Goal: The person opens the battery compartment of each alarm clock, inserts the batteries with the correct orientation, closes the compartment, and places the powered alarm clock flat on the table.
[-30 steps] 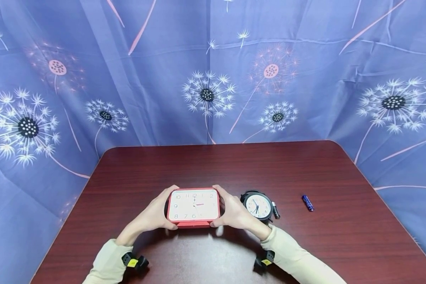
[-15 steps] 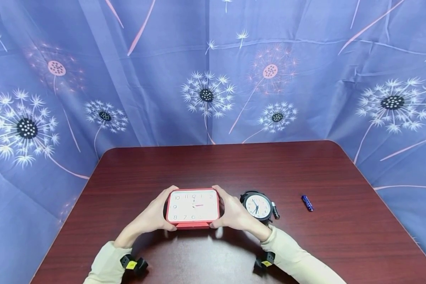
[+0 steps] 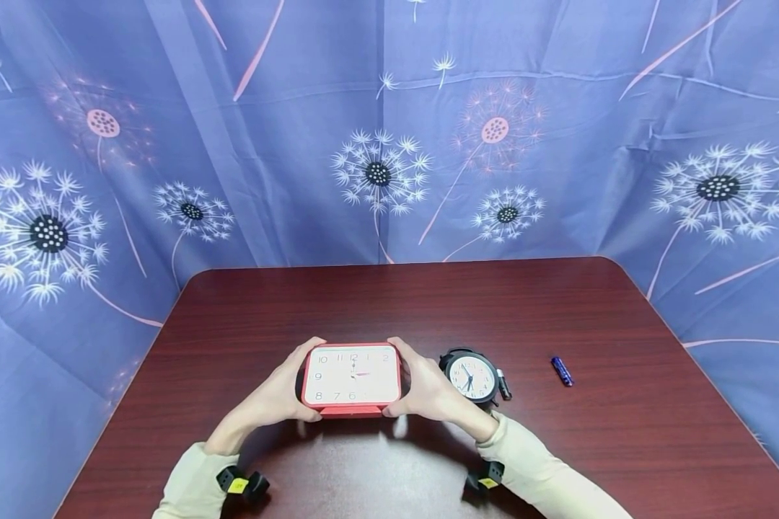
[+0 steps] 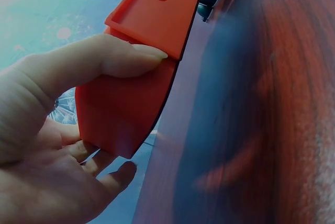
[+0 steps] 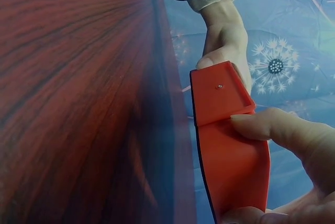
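Note:
Between my two hands is a red rectangular clock point(image 3: 353, 382) with a white face turned upward. My left hand point(image 3: 278, 388) grips its left end, thumb at the near edge and fingers round the far side. At the other end my right hand point(image 3: 426, 386) grips it the same way. In the left wrist view the red casing point(image 4: 125, 103) stands apart from the tabletop, thumb pressed on its side. The right wrist view also shows the casing point(image 5: 233, 166) raised, with a small screw on its flap. Its back is hidden.
Right of my right hand a round black alarm clock point(image 3: 471, 376) rests on the dark red wooden table point(image 3: 389, 303). Beside it lies a black battery point(image 3: 504, 385), and farther right a blue battery point(image 3: 562, 371). A blue dandelion-print curtain point(image 3: 285, 144) hangs behind the table.
The red clock and my left hand have shifted very slightly left. Both hands keep their grip, and the alarm clock and batteries stay where they were.

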`<state>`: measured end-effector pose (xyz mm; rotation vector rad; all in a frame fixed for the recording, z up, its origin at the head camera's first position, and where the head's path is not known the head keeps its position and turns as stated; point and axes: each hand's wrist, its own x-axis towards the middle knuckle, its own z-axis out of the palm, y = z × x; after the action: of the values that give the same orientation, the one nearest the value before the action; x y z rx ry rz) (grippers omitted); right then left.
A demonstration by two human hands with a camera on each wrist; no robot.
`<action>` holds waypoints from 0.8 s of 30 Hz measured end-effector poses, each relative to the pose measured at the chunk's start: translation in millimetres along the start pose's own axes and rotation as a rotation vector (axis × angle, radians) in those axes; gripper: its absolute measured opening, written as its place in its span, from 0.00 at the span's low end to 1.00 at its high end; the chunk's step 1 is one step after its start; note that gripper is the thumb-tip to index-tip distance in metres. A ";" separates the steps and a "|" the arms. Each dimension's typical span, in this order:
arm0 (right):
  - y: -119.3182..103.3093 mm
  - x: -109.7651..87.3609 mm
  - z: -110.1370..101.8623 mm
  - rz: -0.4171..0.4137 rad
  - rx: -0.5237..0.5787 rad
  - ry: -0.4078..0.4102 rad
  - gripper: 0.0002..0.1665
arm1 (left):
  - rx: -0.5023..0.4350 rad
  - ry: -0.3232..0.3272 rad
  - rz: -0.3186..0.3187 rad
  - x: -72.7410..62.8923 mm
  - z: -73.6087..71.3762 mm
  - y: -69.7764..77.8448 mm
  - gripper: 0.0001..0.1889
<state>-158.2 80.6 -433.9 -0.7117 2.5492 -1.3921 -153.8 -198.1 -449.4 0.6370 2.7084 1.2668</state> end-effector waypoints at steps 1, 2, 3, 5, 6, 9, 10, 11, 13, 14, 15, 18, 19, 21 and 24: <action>-0.2 -0.1 0.1 0.000 0.002 -0.002 0.64 | -0.006 -0.003 0.000 -0.1 -0.1 -0.3 0.58; -0.5 -0.2 0.0 0.002 0.003 -0.004 0.64 | -0.009 -0.006 0.002 -0.2 -0.2 -0.6 0.58; -0.5 -0.3 0.1 0.003 0.003 -0.003 0.64 | -0.013 -0.008 0.005 -0.2 -0.5 -0.7 0.58; -1.3 -0.4 -0.1 0.006 0.003 -0.003 0.64 | -0.022 -0.014 0.009 -0.5 -1.0 -0.6 0.58; -1.4 -0.3 -0.2 0.008 0.001 -0.001 0.64 | -0.025 -0.018 0.012 -0.4 -1.2 -0.5 0.58; -1.7 -0.2 -0.5 0.012 0.011 0.004 0.64 | -0.040 -0.027 0.017 -0.5 -2.0 0.2 0.59; -1.6 -0.1 -0.6 0.014 0.022 0.001 0.64 | -0.046 -0.031 0.016 -0.7 -2.2 0.4 0.59; -1.5 0.0 -0.7 0.012 0.037 0.000 0.65 | -0.056 -0.033 0.012 -0.9 -2.3 0.6 0.59; -1.5 -0.2 -0.9 0.010 0.061 -0.002 0.65 | -0.079 -0.039 0.006 -1.8 -2.7 1.1 0.59; -1.7 -0.2 -1.0 0.007 0.073 -0.005 0.65 | -0.091 -0.043 0.002 -2.2 -2.8 1.2 0.59; -1.8 -0.4 -1.1 0.004 0.084 -0.008 0.65 | -0.103 -0.047 -0.001 -2.6 -2.9 1.3 0.59; -2.1 -0.6 -1.3 0.006 0.116 -0.018 0.65 | -0.145 -0.055 -0.007 -3.4 -3.1 1.3 0.60; -2.2 -0.6 -1.4 0.007 0.131 -0.022 0.65 | -0.156 -0.059 -0.008 -3.4 -3.2 1.1 0.60; -2.7 -0.6 -1.9 0.010 0.157 -0.029 0.65 | -0.187 -0.066 -0.007 -3.1 -3.5 1.2 0.60; -3.9 -0.3 -3.1 0.014 0.187 -0.039 0.65 | -0.229 -0.074 -0.012 -2.8 -4.3 1.0 0.60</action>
<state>-157.8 81.3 -429.0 -0.6800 2.3507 -1.5694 -152.0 -201.7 -446.0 0.6261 2.4555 1.4898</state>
